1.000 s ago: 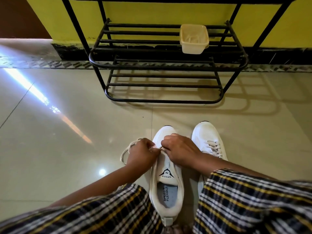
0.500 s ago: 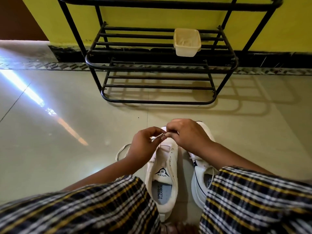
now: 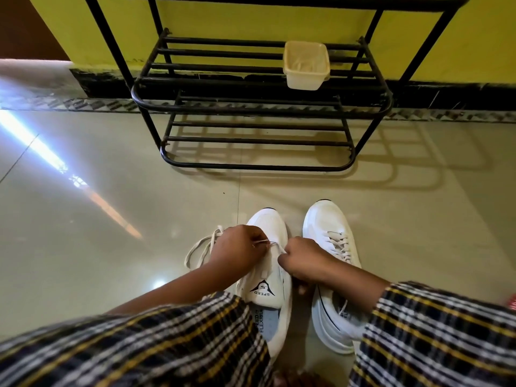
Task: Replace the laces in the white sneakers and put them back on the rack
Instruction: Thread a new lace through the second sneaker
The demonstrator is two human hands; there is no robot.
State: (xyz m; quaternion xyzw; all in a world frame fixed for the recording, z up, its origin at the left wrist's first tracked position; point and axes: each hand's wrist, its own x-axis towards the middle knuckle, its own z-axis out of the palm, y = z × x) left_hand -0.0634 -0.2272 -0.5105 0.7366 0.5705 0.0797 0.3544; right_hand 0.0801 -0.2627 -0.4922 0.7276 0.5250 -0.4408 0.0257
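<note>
Both hands (image 3: 275,255) have dropped lower over the left sneaker (image 3: 265,277), each pinching a lace (image 3: 265,243) end to thread its eyelets.

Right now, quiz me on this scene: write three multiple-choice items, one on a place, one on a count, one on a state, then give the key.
1. Where is the plastic tub?
A. on the floor
B. on a shelf of the black rack
C. inside a sneaker

2. How many white sneakers stand on the floor?
A. one
B. two
C. three

3. What state is the left sneaker in?
A. fully laced and tied
B. lace pinched between both hands
C. lying upside down

Key:
1 B, the tub rests on the rack's bars.
2 B, the left sneaker and the right sneaker stand side by side.
3 B, the left hand and right hand each pinch the lace above it.
</note>
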